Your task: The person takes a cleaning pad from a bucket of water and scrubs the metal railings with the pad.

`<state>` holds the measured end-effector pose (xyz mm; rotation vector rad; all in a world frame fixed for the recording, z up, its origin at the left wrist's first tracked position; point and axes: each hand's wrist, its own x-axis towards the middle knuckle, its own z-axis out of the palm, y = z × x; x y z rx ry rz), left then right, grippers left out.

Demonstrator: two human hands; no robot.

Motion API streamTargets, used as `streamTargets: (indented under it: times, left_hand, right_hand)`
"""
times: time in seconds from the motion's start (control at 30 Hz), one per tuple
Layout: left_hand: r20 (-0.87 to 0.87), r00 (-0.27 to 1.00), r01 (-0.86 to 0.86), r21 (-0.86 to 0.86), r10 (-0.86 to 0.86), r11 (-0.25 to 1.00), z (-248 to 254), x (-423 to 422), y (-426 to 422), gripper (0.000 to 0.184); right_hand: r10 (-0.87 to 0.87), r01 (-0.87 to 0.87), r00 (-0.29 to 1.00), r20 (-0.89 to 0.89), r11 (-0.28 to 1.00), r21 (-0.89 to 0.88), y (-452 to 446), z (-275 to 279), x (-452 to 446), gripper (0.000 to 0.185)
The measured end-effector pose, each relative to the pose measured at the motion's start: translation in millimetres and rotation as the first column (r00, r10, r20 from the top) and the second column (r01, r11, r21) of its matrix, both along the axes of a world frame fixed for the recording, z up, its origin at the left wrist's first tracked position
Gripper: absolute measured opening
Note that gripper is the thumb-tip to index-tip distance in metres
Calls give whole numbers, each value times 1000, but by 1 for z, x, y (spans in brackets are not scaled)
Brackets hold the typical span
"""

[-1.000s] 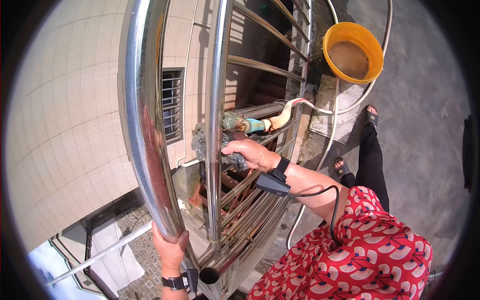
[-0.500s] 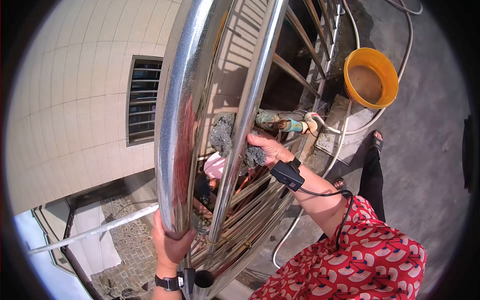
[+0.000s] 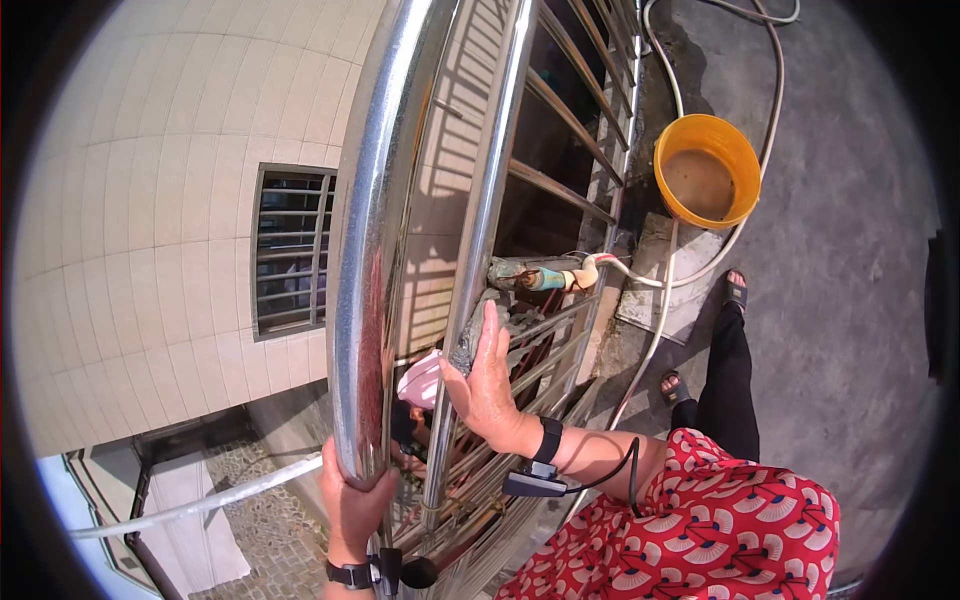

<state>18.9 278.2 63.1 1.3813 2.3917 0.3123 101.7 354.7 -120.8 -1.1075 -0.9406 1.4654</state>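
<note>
A thick shiny metal handrail (image 3: 385,160) runs down the middle, with my left hand (image 3: 355,505) wrapped around its lower end. Beside it is a thinner metal rail (image 3: 488,160). My right hand (image 3: 492,390) presses a lumpy grey rag (image 3: 470,338) against this thinner rail, fingers straight and thumb towards the handrail. The palm covers part of the rag. Just above the right hand, a pipe end with a teal fitting (image 3: 545,279) joins a pale hose (image 3: 640,278).
A yellow bucket (image 3: 708,215) of murky water stands on the concrete floor (image 3: 830,260) at right. Hoses loop around it. Metal bars (image 3: 560,185) fill the railing. Beyond it are a tiled wall with a barred window (image 3: 290,250), a paved area below and something pink (image 3: 420,380).
My right hand has slid down the thinner rail with the rag, its fingers now straighter. My left hand keeps its hold on the handrail. The view has shifted slightly.
</note>
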Motion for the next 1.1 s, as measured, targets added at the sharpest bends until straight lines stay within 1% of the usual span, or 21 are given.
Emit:
streamTargets:
  times: [0.03,0.07,0.1,0.13,0.17,0.23,0.27,0.33,0.37,0.43,0.53,0.57,0.6,0.63,0.67,0.73,0.8,0.9,0.97,1.07,1.1]
  left_hand:
    - [26,999,-18,-6,18,1000,1,0,0,60]
    - [52,998,-37,-12,37,999,2,0,-1,60]
    - [-8,999,41,-1,-41,999,-1,-8,-4,62]
    - [-36,996,79,5,-79,997,-2,-11,-6,63]
    - [-65,991,117,11,-116,993,-3,-14,-7,64]
    - [-87,990,110,23,-108,994,-3,-14,-8,66]
    - [-95,990,107,28,-104,994,-3,-14,-8,67]
    - [-40,996,82,7,-81,997,-1,-9,-6,64]
    - [-36,996,81,8,-81,997,-2,-11,-7,64]
    - [-72,990,127,40,-124,991,-5,-18,-9,67]
    - [-60,992,118,52,-115,992,-9,-25,-13,68]
    - [-48,991,125,55,-122,991,-10,-24,-13,68]
    - [-37,994,105,65,-102,992,-9,-22,-13,69]
    - [-27,994,103,67,-102,992,-10,-21,-12,69]
    - [-16,995,102,70,-101,992,-11,-21,-12,70]
    - [-40,996,80,70,-77,994,-10,-18,-12,70]
    - [-66,994,86,59,-82,995,-7,-14,-8,70]
    - [-16,999,39,-3,-39,999,-5,-12,-7,67]
    - [-36,999,29,-5,-29,1000,-6,-11,-7,67]
    - [-28,999,17,-2,-17,1000,-6,-14,-8,67]
    - [-24,1000,11,0,-11,1000,-6,-15,-9,67]
  right_hand:
    - [-13,13,1000,-6,998,58,-4,-2,-1,86]
    - [-11,11,1000,-4,998,64,-7,-4,-3,86]
    - [-41,27,994,100,989,142,-9,-6,-6,87]
    - [-79,34,976,201,975,220,-10,-9,-7,88]
    - [-80,32,976,205,973,227,-12,-13,-8,88]
    - [-99,-23,939,329,936,350,-16,-20,-9,89]
    - [-100,-24,939,330,935,353,-16,-25,-10,89]
    - [-167,-39,911,377,874,484,-15,-31,-9,86]
    - [-160,-65,905,395,864,499,-13,-31,-9,81]
    - [-147,-89,897,417,864,495,-10,-30,-7,79]
    - [-137,-117,885,444,860,497,-3,-25,-1,77]
    - [-149,-138,866,477,846,515,1,-23,0,74]
    - [-163,-158,845,510,834,528,6,-22,2,72]
    - [-198,-200,777,597,822,533,13,-20,1,65]
    - [-243,-231,733,635,790,568,25,-13,5,57]
    - [-231,-253,680,696,818,517,47,1,6,54]
    - [-230,-243,662,713,835,495,55,6,2,52]
    - [-225,-243,646,730,846,475,60,9,4,49]
    - [-219,-254,644,733,843,475,58,7,3,48]
    - [-221,-239,675,704,837,492,76,14,8,43]
    - [-127,-380,584,802,830,408,84,17,10,35]
